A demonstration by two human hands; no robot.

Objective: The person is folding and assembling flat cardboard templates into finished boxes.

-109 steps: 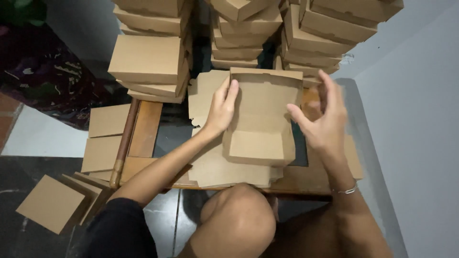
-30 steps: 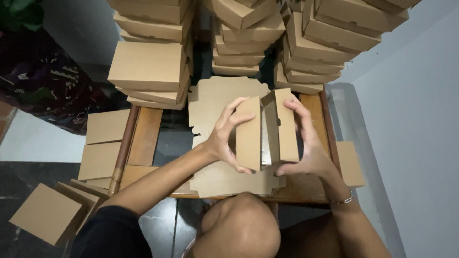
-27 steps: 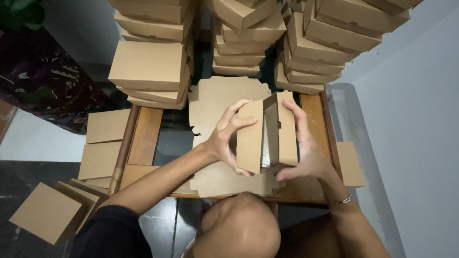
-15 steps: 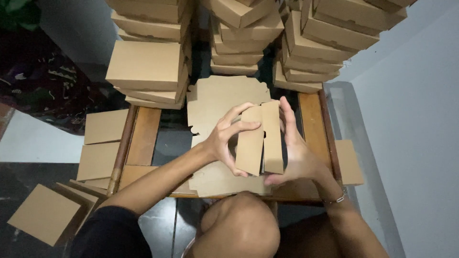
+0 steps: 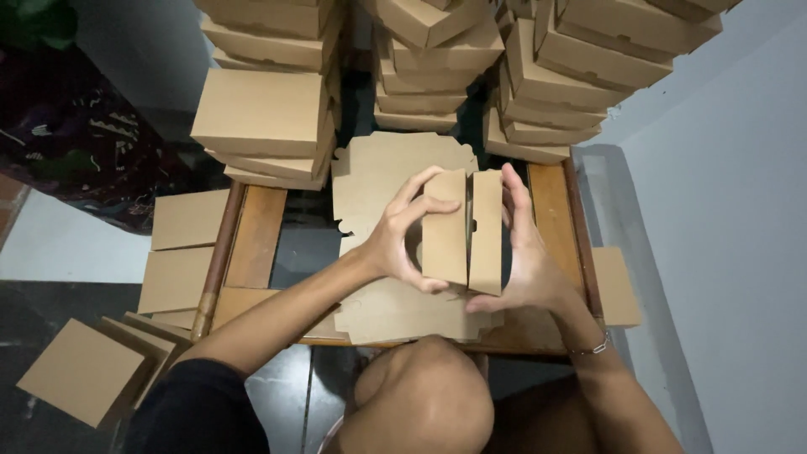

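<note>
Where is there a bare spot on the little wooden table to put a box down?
Bare wood shows on the table's right plank, between the right hand and the rim, and on the left plank beside the flat cardboard sheets. The middle is crowded: both hands hold the half-folded box there. Behind, stacked boxes fill the far edge.
</note>
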